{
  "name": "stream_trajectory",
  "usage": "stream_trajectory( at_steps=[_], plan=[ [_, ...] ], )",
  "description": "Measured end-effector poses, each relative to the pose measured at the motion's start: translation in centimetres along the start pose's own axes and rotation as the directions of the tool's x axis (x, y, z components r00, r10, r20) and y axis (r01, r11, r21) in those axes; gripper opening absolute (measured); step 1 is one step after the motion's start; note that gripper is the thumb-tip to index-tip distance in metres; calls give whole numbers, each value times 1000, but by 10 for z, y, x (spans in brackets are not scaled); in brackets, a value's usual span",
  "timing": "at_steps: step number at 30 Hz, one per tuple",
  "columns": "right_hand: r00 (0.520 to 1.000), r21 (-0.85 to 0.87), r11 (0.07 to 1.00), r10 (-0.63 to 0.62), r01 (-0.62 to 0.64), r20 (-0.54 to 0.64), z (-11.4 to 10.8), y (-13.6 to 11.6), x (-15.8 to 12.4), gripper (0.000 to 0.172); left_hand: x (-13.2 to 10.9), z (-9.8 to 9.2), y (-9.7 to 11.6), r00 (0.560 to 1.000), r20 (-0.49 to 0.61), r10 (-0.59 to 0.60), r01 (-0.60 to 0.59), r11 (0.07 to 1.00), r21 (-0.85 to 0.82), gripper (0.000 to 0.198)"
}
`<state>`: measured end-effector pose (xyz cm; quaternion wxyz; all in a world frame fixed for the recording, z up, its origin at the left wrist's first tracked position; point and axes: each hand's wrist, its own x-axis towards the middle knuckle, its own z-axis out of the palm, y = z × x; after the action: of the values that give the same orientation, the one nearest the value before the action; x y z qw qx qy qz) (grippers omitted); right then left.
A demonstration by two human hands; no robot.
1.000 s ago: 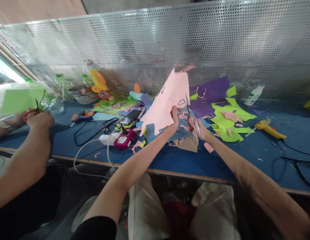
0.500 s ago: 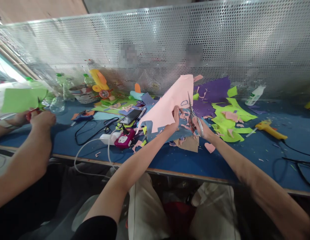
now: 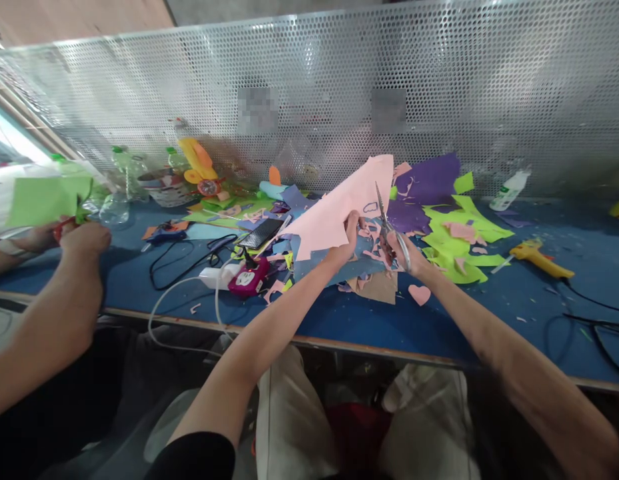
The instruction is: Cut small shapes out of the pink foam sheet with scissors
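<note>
My left hand [image 3: 353,230] grips a large pink sheet [image 3: 339,207] by its lower edge, thumb on the near face. A small shape outlined in dark ink [image 3: 370,207] shows on the sheet, just right of that thumb. My right hand [image 3: 402,252] is closed round the handles of metal scissors [image 3: 383,217]. Their blades point up and lie across the sheet's right part, beside the drawn outline. Below the right wrist, a pink heart-shaped cutout [image 3: 419,294] lies on the blue table [image 3: 359,320].
Purple paper [image 3: 429,180] and lime-green paper [image 3: 454,240] with scraps lie to the right, near a yellow glue gun [image 3: 542,260] and white bottle [image 3: 510,191]. Left are a magenta power adapter [image 3: 249,277], cables and a basket [image 3: 166,190]. A co-worker's hands [image 3: 82,237] hold green paper [image 3: 46,200] and red-handled scissors.
The pink sheet has tilted and shifted slightly right and down at its top. The scissors have moved a little right with my right hand. The co-worker's green paper has turned slightly.
</note>
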<state>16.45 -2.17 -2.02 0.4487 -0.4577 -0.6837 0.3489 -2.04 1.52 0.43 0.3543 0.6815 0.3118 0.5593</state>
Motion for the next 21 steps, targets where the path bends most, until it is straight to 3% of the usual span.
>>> stream_trajectory(
  at_steps=[10, 15, 18, 21],
  plan=[
    [999, -11, 1000, -24, 24, -44, 1, -7, -1, 54, 6, -5, -6, 998, -21, -59, 56, 994, -97, 54],
    [999, -38, 999, -20, 18, -48, 3, -8, -3, 50, 12, -7, -5, 959, -269, -87, 38, 983, -181, 45],
    [1000, -49, 999, -5, 5, -4, 7, -8, -5, 44, 18, -14, -5, 929, -370, 21, -49, 997, -66, 49],
    [999, -61, 998, 14, -11, 42, 11, -5, -5, 36, 21, -22, -3, 915, -389, 110, -99, 994, 47, 52]
  ],
)
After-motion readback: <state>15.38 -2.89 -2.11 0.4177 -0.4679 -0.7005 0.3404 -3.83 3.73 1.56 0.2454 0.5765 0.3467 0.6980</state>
